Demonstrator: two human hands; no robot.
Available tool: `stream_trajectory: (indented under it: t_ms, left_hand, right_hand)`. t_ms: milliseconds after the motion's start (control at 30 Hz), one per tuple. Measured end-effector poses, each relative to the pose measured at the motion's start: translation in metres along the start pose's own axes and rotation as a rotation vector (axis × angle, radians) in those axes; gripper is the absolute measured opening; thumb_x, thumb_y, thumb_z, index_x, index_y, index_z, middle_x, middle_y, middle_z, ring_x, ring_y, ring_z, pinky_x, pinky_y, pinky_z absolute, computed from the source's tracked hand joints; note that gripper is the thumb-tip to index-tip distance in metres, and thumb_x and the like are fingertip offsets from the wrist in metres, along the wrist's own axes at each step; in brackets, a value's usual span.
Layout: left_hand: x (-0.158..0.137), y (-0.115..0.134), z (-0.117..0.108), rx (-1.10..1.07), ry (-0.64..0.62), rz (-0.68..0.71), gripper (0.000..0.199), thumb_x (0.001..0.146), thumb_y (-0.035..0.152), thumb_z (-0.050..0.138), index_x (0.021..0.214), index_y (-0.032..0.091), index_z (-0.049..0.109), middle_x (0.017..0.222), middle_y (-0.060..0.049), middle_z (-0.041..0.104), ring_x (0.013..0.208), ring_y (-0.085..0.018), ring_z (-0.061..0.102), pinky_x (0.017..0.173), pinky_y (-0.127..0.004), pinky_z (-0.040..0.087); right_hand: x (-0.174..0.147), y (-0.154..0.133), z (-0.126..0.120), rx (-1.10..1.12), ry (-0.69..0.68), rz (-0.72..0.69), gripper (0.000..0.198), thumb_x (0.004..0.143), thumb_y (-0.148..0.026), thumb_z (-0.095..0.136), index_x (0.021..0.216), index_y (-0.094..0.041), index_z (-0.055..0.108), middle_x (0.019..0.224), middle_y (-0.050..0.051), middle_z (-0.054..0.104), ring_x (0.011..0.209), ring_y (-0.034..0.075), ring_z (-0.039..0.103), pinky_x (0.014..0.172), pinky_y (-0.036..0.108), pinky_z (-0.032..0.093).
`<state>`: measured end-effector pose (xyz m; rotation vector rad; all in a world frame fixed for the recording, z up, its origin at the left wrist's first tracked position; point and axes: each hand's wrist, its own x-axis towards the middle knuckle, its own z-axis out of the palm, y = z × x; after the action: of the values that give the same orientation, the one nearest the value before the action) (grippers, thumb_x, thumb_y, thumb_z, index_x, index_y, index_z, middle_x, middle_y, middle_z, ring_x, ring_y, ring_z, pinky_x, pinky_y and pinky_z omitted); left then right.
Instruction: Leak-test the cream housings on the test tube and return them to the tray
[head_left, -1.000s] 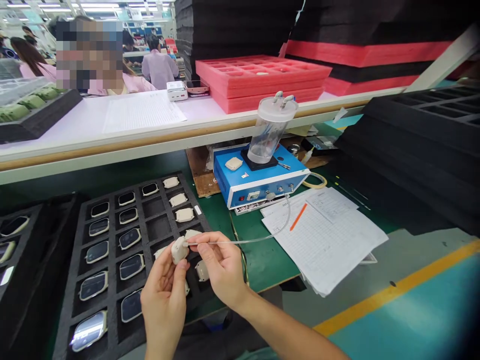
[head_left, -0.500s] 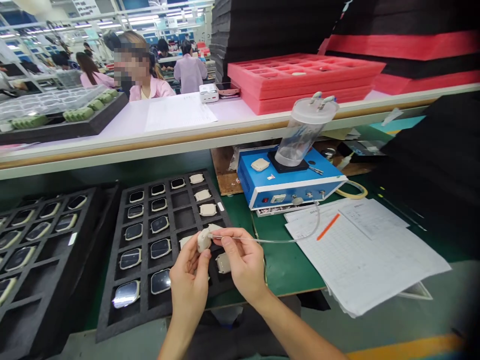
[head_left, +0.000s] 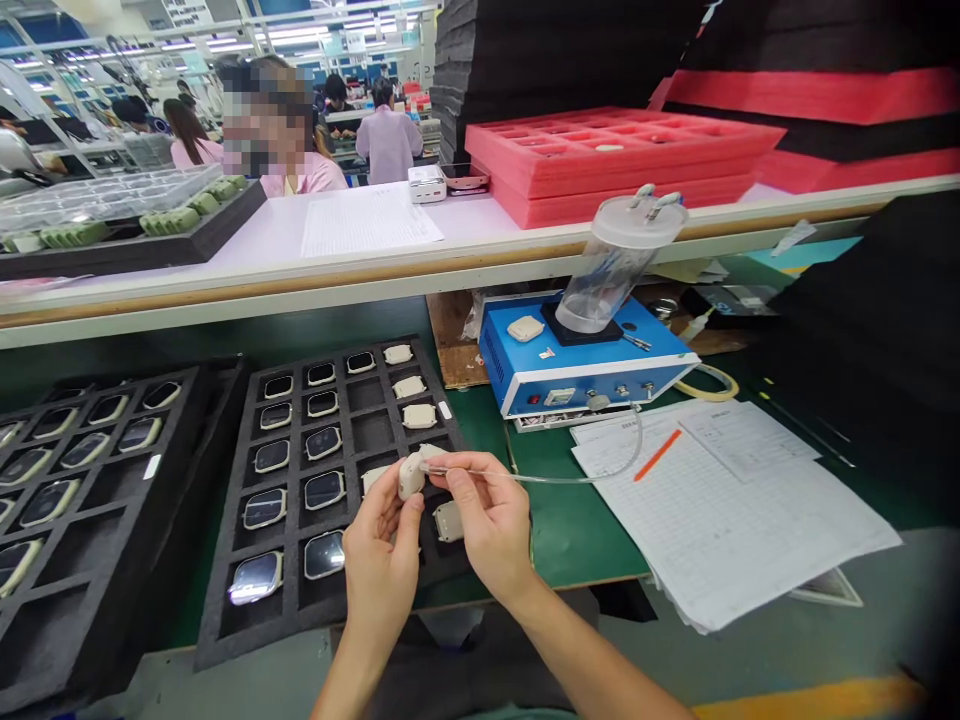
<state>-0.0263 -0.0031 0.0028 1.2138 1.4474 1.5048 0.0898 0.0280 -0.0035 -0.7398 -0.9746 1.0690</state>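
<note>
Between the thumb and fingers of my left hand point(head_left: 386, 535) is a small cream watch case point(head_left: 411, 476), tilted up on edge. My right hand point(head_left: 486, 510) pinches the end of a clear thin tube point(head_left: 559, 480), its tip at the case's side; whether it touches I cannot tell. The tube runs right and curves up to the front of a blue box machine point(head_left: 592, 375). Under my hands lies a black foam tray point(head_left: 289, 620) with watches in its left columns, screens up, and cream cases in the right column.
A clear cylinder point(head_left: 609, 275) and another cream case point(head_left: 525, 328) sit on the machine. Papers point(head_left: 727, 500) with an orange strip point(head_left: 658, 455) lie at right. More watches fill a second foam tray point(head_left: 82, 630) at left. Red foam trays point(head_left: 600, 165) rest on the shelf; co-workers point(head_left: 386, 135) sit beyond.
The whole view has shifted slightly. Both hands keep the same hold, with the tube tip still at the watch case.
</note>
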Motion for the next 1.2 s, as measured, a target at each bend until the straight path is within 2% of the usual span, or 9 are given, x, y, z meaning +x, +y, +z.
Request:
stream_trajectory:
  t_ms: [300, 567, 1200]
  left_hand:
    - [0.0055, -0.0025, -0.0003, 0.025, 0.025, -0.028, 0.046, 0.089, 0.045, 0.079, 0.128, 0.020, 0.074, 0.132, -0.013, 0.078, 0.119, -0.029, 0.077, 0.103, -0.036, 0.063]
    - [0.0047, 0.0006, 0.0009, 0.035, 0.047, -0.050, 0.051, 0.087, 0.050, 0.081, 0.127, 0.020, 0.074, 0.133, -0.014, 0.078, 0.119, -0.030, 0.077, 0.105, -0.038, 0.062]
    - [0.0053, -0.0010, 0.0016, 0.032, 0.045, -0.060, 0.051, 0.087, 0.050, 0.080, 0.127, 0.020, 0.073, 0.134, -0.014, 0.077, 0.120, -0.032, 0.076, 0.107, -0.043, 0.062]
  right_hand:
    - [0.0061, -0.0003, 0.0025, 0.023, -0.002, -0.014, 0.015, 0.101, -0.035, 0.070, 0.099, -0.023, 0.078, 0.098, 0.005, 0.082, 0.087, 0.017, 0.081, 0.081, 0.026, 0.067]
    - [0.0064, -0.0007, 0.0019, 0.028, -0.007, 0.023, 0.019, 0.100, -0.040, 0.071, 0.099, -0.022, 0.077, 0.099, 0.007, 0.082, 0.088, 0.019, 0.080, 0.083, 0.030, 0.068]
    - [0.0073, -0.0046, 0.0018, -0.008, -0.010, 0.025, 0.024, 0.101, -0.045, 0.069, 0.099, -0.021, 0.076, 0.099, 0.008, 0.082, 0.086, 0.020, 0.081, 0.082, 0.033, 0.069]
